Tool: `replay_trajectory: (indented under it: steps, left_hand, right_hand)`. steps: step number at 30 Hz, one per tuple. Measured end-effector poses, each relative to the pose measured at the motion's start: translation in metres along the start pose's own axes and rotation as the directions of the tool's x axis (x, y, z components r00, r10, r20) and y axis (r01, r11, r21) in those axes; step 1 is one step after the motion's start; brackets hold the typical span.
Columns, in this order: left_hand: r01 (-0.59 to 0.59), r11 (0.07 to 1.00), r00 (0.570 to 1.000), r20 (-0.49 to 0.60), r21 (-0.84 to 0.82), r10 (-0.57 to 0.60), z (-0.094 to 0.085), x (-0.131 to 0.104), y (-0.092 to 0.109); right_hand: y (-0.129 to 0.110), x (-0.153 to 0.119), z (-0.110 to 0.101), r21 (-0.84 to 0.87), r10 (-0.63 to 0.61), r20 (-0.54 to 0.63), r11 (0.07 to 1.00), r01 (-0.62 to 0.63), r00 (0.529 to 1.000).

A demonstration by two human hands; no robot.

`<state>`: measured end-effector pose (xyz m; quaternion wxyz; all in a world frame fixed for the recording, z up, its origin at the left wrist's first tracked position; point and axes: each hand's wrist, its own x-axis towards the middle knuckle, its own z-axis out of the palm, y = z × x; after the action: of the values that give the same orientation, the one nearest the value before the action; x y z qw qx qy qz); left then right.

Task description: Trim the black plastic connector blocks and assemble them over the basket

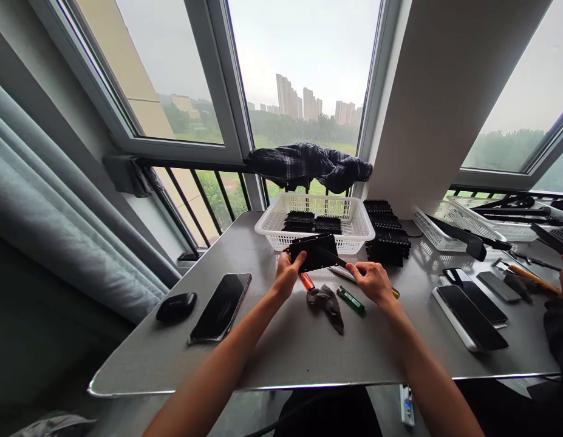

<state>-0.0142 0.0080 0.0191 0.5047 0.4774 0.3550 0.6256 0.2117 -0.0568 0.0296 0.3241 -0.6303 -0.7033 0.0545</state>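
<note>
Currently black panel (311, 256) juts rightward from gripping left hand (288, 273); right hand (372, 281) clasps strip (337, 260).

The left forearm (221, 352) and right forearm (429, 364) are bare along all the length I can see, slim and smooth in outline, narrowing toward the hands. The left hand (288, 273) and right hand (372, 281) are bare as well. Lower down, plain black clothing (329, 414) covers the lap, so dark that I can't make out its seams or cut.
</note>
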Motion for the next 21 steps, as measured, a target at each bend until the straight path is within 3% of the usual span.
replay_trajectory:
  steps: [13, 17, 21]
  left_hand:
    - [-0.016, 1.000, 1.000, 0.000, -0.011, 0.016, -0.014, 0.012, 0.000]
    - [-0.010, 0.999, 0.999, -0.032, -0.046, 0.009, -0.018, 0.015, 0.004]
    - [0.001, 0.999, 1.000, -0.013, -0.039, -0.001, -0.012, 0.010, 0.004]
  right_hand:
    - [-0.002, 0.000, -0.004, 0.024, 0.018, 0.015, 1.000, -0.018, 1.000]
    - [-0.001, 0.000, -0.005, 0.055, 0.031, -0.031, 0.998, -0.029, 0.999]
    - [-0.005, 0.000, 0.000, 0.193, 0.056, -0.102, 0.981, -0.035, 0.993]
